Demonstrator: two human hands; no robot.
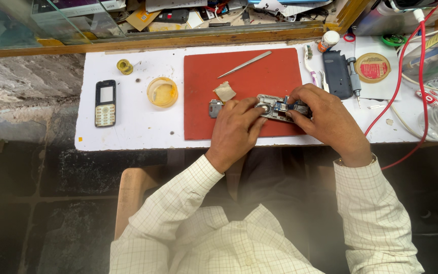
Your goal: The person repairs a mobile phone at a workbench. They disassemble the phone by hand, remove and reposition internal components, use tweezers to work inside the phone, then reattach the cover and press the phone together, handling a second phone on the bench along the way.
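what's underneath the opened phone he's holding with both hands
The opened phone lies on a red mat, held by the left hand and right hand. Anything directly beneath is covered.

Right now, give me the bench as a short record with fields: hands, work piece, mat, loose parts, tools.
left hand: fingers on the opened phone's left end
right hand: gripping its right end
work piece: opened phone, circuit board exposed
mat: red mat on the white table
loose parts: phone front cover, back cover, small metal part
tools: tweezers, screwdriver, toothbrush
other: yellow dish
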